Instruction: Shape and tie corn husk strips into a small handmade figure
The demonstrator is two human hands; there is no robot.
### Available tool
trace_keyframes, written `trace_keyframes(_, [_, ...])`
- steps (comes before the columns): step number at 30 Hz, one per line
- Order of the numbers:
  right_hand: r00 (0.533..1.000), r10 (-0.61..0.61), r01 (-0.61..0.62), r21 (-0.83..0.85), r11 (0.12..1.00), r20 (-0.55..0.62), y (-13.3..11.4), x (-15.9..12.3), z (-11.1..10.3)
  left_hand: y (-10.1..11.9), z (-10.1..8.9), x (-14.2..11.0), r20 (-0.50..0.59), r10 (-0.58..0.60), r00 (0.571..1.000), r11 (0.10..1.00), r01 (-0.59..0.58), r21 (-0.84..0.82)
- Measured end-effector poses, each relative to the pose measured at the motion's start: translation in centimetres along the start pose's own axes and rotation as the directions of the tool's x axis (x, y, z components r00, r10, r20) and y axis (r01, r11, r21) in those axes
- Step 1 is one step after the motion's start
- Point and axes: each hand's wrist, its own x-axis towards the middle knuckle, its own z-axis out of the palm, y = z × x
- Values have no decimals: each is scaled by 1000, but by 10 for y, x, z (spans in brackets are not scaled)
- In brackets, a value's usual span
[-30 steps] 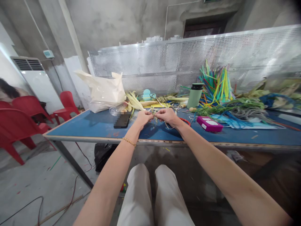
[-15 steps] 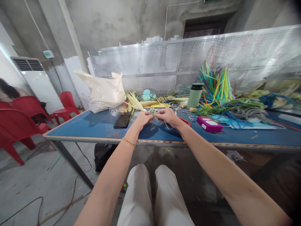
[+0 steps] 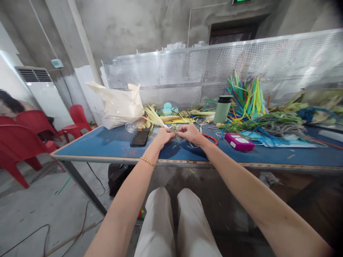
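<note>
My left hand [image 3: 165, 137] and my right hand [image 3: 190, 133] meet over the blue table [image 3: 96, 144], fingertips almost touching. Both pinch a thin, pale green-yellow strip of dried husk [image 3: 175, 129], partly hidden by the fingers. Just beyond my left hand lies a bundle of pale corn husks [image 3: 154, 117]. A black phone [image 3: 139, 137] rests on the table left of that hand. Beside my right wrist, red scissor handles [image 3: 211, 137] show, the rest covered by the hand. A thin pale strand hangs beneath the right palm.
A cream plastic bag [image 3: 122, 103] stands at the back left. A green bottle [image 3: 223, 109], a purple box [image 3: 239, 142], tangled green cord [image 3: 249, 124] and colourful pipe cleaners [image 3: 249, 94] are on the right. A perforated metal panel [image 3: 171, 76] runs behind the table. Red chairs [image 3: 77, 119] stand left.
Both hands stay pinched on the husk strip, with only slight finger movement. The whole view has shifted a little.
</note>
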Motion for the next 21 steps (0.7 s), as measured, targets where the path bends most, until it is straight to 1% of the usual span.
trace_keyframes(2, [1000,-3,3,-17,1000,12,0,0,0,-1,0,1,0,4,1000,1000,-4,24])
trace_keyframes(5, [1000,-1,1,-87,996,1,1,-1,2,-3,-1,1,-12,13,1000,997,-13,71])
trace_keyframes(9, [1000,-7,5,-160,987,-12,2,1,4,1,0,-1,-25,30,999,996,-28,84])
trace_keyframes(15, [996,-88,77,-287,955,-26,1,2,7,4,2,-2,-41,26,999,991,-21,130])
trace_keyframes(19, [997,-70,64,-279,958,-12,1,0,4,1,2,-1,-5,61,998,987,-59,151])
trace_keyframes(21, [999,-47,49,-231,972,16,2,0,1,0,1,0,-19,89,996,981,-85,172])
